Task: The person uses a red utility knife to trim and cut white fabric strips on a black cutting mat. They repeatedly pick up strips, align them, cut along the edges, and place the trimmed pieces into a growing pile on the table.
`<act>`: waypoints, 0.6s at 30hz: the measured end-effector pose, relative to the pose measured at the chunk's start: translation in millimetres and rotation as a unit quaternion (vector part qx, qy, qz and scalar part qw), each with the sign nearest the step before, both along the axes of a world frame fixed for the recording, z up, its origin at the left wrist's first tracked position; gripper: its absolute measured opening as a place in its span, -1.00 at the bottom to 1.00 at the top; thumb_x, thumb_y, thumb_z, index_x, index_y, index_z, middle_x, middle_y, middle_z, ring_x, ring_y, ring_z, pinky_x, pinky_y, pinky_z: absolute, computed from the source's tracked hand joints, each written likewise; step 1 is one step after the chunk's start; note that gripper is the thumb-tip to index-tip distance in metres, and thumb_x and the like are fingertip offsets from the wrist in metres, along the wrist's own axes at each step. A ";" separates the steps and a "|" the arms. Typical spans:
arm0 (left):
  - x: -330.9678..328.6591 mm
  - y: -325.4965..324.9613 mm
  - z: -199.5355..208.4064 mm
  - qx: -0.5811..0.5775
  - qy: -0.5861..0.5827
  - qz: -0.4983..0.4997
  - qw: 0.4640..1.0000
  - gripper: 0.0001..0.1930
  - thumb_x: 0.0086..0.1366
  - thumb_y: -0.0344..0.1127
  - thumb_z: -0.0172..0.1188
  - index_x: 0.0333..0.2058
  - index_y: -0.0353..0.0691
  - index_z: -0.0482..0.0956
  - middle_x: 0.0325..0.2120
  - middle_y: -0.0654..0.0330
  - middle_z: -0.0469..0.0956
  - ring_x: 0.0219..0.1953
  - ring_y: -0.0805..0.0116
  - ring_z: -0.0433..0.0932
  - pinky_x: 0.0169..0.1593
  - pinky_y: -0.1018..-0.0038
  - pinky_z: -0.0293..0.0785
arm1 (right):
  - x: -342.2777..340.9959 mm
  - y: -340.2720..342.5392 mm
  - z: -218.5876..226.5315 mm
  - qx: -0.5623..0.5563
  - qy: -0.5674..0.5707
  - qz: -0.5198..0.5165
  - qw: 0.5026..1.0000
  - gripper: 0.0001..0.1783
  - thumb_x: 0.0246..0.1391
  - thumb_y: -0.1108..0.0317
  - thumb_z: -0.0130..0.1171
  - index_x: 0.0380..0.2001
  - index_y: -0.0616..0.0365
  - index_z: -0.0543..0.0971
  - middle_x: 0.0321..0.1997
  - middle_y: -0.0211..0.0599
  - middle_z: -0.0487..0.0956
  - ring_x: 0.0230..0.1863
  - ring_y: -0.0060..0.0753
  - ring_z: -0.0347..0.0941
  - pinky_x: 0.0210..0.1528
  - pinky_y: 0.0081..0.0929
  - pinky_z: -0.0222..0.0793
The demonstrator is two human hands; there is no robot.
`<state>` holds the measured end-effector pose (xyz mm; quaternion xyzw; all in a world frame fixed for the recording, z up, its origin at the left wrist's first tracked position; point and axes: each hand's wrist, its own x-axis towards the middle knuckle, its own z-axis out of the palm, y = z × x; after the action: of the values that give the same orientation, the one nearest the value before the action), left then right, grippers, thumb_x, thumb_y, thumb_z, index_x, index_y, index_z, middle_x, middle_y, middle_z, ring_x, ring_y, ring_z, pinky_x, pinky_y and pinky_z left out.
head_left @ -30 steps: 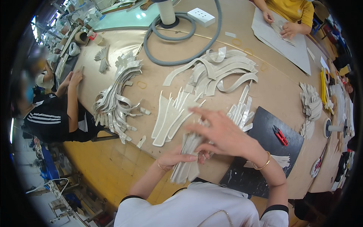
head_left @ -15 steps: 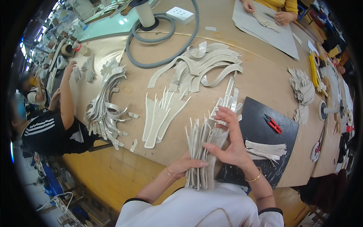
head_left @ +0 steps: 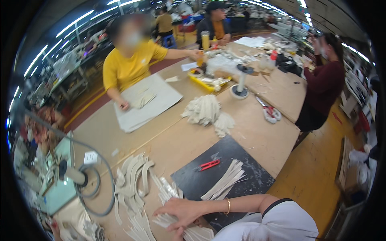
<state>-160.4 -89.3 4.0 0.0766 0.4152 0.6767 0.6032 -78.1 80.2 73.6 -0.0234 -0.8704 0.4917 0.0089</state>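
Has the right hand (head_left: 183, 211), with a thin gold-coloured bracelet (head_left: 228, 206) at its wrist, arched palm-down over a bundle of narrow, pale off-white strips (head_left: 197, 233) near the lower edge. Finds them directly beneath palm and fingers, long axis slanting from upper left to lower right, ends jutting out past both sides of the hand. Seems to touch them with bent, slightly parted fingers; cannot tell whether gripping or only resting. Cannot tell the left hand's hold either (hidden beneath, or lost at the lower edge).

Meets, just beyond the knuckles, a bunch of glossy whitish strips (head_left: 167, 188), crowding that side. Borders, leftward, on a fan of thin pale strips (head_left: 138, 228) and, farther up, curved beige strips (head_left: 134, 176). Crosses, with the forearm (head_left: 251, 203), a scuffed black rectangular mat (head_left: 229, 146) bearing red-handled snips (head_left: 209, 165) and slim cream strips (head_left: 223, 182).
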 end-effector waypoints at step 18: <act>-13.5 44.4 25.5 -0.053 0.221 0.031 0.973 -0.36 0.19 -0.14 0.29 0.16 -0.38 0.35 0.12 -0.12 0.36 0.18 -0.04 0.37 0.25 0.07 0.27 | -5.5 -23.7 -24.0 -0.173 0.156 -0.037 0.972 -0.26 0.09 0.21 0.15 0.32 0.17 0.21 0.18 -0.01 0.41 0.19 -0.05 0.39 0.27 -0.19 0.23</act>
<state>-173.9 -44.9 29.5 0.1791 0.5755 0.6383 0.4788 -83.6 56.5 49.5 0.0202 -0.7588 0.6316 0.1581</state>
